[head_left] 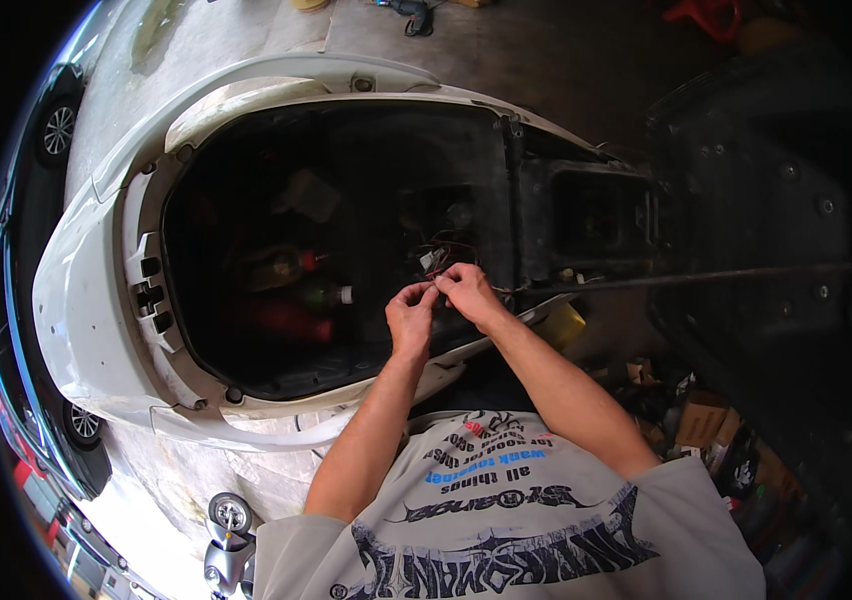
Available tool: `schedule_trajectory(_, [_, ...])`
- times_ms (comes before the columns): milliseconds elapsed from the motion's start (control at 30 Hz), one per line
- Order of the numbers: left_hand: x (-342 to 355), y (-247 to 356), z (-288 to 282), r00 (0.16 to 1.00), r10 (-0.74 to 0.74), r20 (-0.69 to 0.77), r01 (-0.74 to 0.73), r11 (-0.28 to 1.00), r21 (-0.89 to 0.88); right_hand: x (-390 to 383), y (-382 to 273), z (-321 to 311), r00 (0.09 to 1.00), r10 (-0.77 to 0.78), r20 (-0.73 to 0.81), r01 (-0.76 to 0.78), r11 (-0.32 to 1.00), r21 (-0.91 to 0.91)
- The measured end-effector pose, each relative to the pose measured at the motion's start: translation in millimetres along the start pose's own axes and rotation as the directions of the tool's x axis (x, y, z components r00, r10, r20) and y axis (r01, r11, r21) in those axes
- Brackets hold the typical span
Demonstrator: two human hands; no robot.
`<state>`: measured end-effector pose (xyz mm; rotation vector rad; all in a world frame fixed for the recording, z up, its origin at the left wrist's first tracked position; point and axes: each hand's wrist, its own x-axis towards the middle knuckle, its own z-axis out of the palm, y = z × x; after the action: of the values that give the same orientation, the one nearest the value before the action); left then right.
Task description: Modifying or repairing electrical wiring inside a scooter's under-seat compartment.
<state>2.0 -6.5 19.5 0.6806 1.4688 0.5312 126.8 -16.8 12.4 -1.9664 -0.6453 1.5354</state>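
Observation:
Below me is a white scooter body [86,320] with an open black under-seat compartment [336,160]. My left hand [412,312] and my right hand [468,296] meet at the compartment's right part, both with fingertips pinched on thin wires [456,245]. A small white connector [429,261] lies among the wires just above my fingers. Several bottles [321,295] and other items lie in the dark left part of the compartment. The exact point that my fingers grip is small and partly hidden.
A raised black panel [786,230] with a thin rod [706,279] is at the right. Cardboard boxes and clutter [701,420] lie below it. A power tool [408,15] is on the floor above. A dark car [36,230] and a small wheeled vehicle [231,560] stand at the left.

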Motion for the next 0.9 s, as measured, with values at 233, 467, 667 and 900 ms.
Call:
schedule_trajectory(233, [-4.9,6.6,2.2,1.0,0.027,0.015,-0.027,0.999,0.02,-5.2,-3.1,-0.9,0.999,0.03,0.028,-0.033,0.993,0.117])
schedule_trajectory(467, [-1.9,-2.3,3.3,0.996,0.082,0.016,-0.083,0.996,0.038,-10.8,-12.1,-7.7,0.994,0.081,0.075,-0.092,0.983,0.156])
schedule_trajectory(667, [-4.6,3.5,4.3,0.995,0.102,0.004,-0.102,0.993,0.065,-6.9,-5.6,-9.4,0.987,0.114,0.113,-0.137,0.966,0.221])
schedule_trajectory(900, [-2.1,-0.4,6.7,1.0,-0.001,-0.031,0.0,0.999,-0.039,-5.2,-3.4,-2.3,0.993,0.063,0.099,-0.082,0.976,0.204])
